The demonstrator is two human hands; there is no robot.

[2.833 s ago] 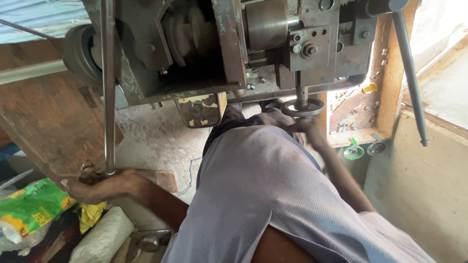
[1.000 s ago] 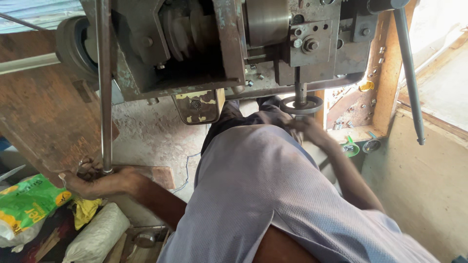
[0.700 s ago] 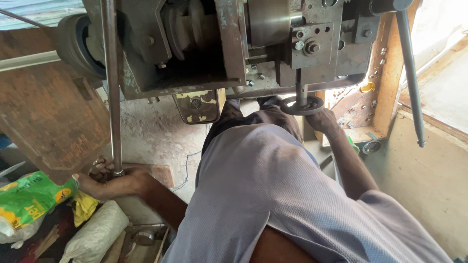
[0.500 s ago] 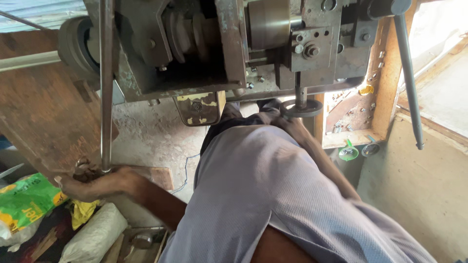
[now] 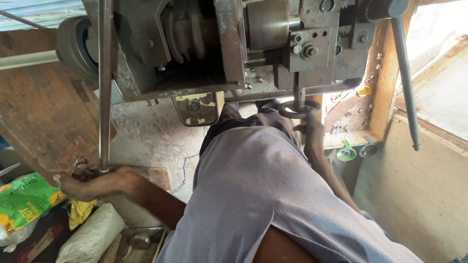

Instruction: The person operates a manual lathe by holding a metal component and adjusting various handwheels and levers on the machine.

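Grey metal machine (image 5: 234, 48) fills the top of view, a pulley wheel (image 5: 73, 46) at its left end, a long lever (image 5: 404, 83) hanging at right. My own shirted body blocks the middle. Green printed bag (image 5: 24, 204), yellow rag (image 5: 80, 212) and white sack (image 5: 92, 236) lie low left. My left hand (image 5: 92, 182) is curled, fingers closed around the foot of a steel rod (image 5: 104, 87), which stands nearly upright, long axis vertical, running up past the machine. My right hand (image 5: 309, 129) touches a small ring-shaped handwheel (image 5: 298, 109) under a vertical spindle; whether those fingers grip it, I cannot tell.
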